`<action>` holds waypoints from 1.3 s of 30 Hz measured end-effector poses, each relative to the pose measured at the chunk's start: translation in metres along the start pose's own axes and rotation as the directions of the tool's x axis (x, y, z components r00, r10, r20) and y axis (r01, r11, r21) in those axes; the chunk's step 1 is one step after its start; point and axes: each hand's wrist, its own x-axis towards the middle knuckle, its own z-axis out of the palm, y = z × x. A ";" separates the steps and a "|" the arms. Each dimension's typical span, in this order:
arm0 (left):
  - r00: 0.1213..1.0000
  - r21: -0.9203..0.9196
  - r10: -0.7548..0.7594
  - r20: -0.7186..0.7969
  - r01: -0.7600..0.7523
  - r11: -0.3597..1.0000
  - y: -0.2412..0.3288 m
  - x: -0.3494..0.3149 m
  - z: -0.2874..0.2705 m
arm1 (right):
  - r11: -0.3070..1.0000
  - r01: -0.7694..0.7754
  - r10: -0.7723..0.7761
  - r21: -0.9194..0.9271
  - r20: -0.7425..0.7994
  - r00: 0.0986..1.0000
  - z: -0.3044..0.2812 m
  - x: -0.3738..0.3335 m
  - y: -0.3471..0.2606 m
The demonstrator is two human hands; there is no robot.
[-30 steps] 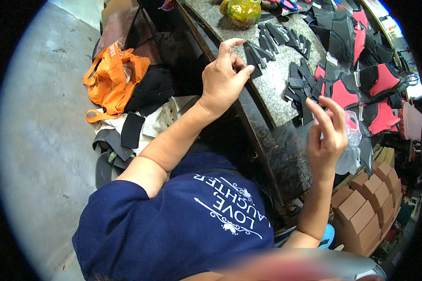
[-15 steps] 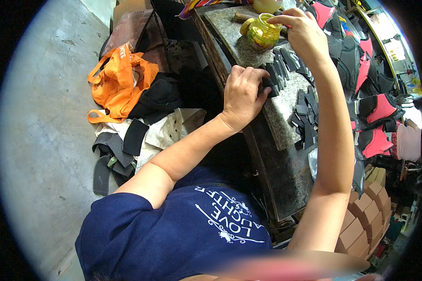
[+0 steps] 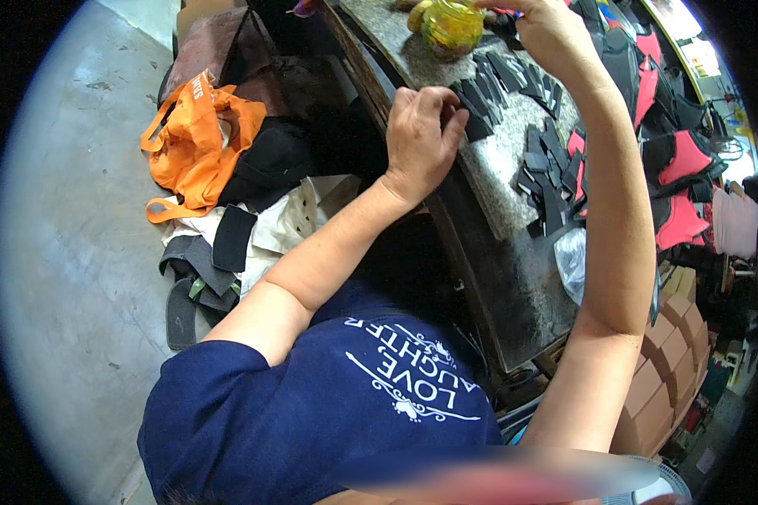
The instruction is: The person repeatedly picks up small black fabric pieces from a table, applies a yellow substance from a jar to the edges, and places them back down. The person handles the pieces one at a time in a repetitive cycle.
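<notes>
My left hand (image 3: pixel 421 139) is at the near edge of a speckled stone slab (image 3: pixel 484 189), its fingers curled toward the thumb. Whatever lies between them, if anything, is hidden. Just right of it, black flat strips (image 3: pixel 477 109) lie in an overlapping row on the slab. My right hand (image 3: pixel 554 42) is at the upper edge, one finger stretched left toward the mouth of a yellow see-through glass jar (image 3: pixel 451 32); the fingertips are partly cut off by the picture's edge. No held thing shows in it. More black strips (image 3: pixel 547 172) lie in a loose heap farther right.
Black and pink shaped pieces (image 3: pixel 680 160) are piled along the right. A clear plastic bag (image 3: pixel 569 261) lies on the dark bench (image 3: pixel 522 311). Brown stacked blocks (image 3: pixel 665 345) stand at lower right. An orange bag (image 3: pixel 202 151) and dark cloth pieces lie left of the bench.
The view has shifted, so bench and jar sit higher in the picture. My left hand has drawn slightly away from the row of strips. My right hand stays by the jar.
</notes>
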 end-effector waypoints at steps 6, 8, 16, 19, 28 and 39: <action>0.995 0.071 0.078 0.059 -0.082 0.994 -0.002 0.001 -0.003 | 0.996 -0.008 0.011 0.083 -0.028 1.000 -0.048 -0.077 -0.013; 0.989 0.146 0.123 0.080 -0.134 0.980 -0.001 0.001 -0.002 | 0.918 -0.319 0.314 0.235 0.059 0.948 -0.065 -0.121 -0.021; 0.967 0.124 0.242 0.077 -0.250 0.960 0.017 0.011 -0.002 | 0.777 -0.611 0.621 -0.153 0.023 0.784 -0.049 -0.241 -0.058; 0.943 0.041 0.306 0.130 -0.313 0.949 0.038 0.005 -0.004 | 0.756 -0.637 0.645 -0.153 0.011 0.764 -0.038 -0.252 -0.065; 0.755 -0.478 -0.095 0.649 0.502 0.721 0.095 -0.013 -0.013 | 0.355 -0.497 0.810 0.791 0.005 0.586 -0.052 -0.248 -0.083; 0.399 -0.370 -0.022 0.917 0.868 0.330 0.081 -0.001 -0.016 | 0.571 -0.538 0.649 0.620 0.061 0.759 -0.047 -0.247 -0.092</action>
